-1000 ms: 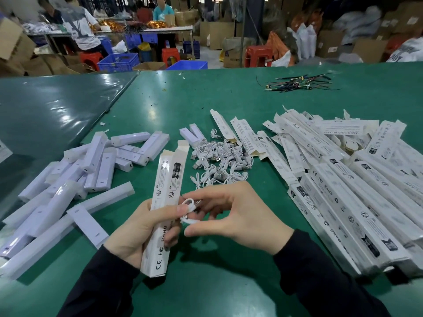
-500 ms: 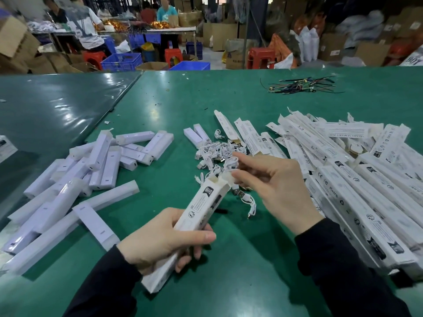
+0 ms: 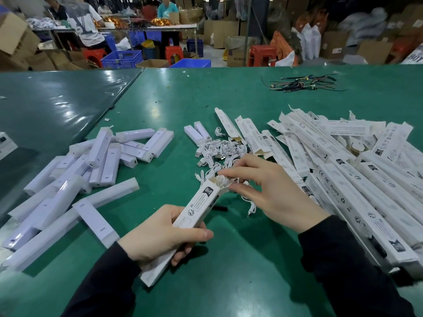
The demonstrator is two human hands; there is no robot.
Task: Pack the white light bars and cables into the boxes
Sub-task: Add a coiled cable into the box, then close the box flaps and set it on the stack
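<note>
**Cable Goes Into the Carton at the Packing Worktop**

Nearest you, your left hand [image 3: 160, 234] grips the lower half of a long white box [image 3: 193, 216], fingers and thumb curled round it, holding it tilted with its open end pointing up and away. Just beyond, your right hand [image 3: 270, 191] works at that open mouth: thumb and forefinger pinch a coiled white cable [image 3: 221, 180] that sits partly inside the flaps, the other fingers spread loosely above. The step in hand looks to be stuffing the cable into the box; whether a light bar is already inside cannot be told. The next move likely calls for pushing the coil fully below the flaps, then folding them shut without snagging a loop.

Farther out on the green worktop [image 3: 251, 259], the pile of loose cables [image 3: 219, 152] lies just behind your right hand. To the left sprawl the wrapped white light bars [image 3: 100, 161]; to the right, a heap of boxes [image 3: 357, 170]. Well beyond, a tangle of dark wires [image 3: 304, 82] lies near the far edge.
</note>
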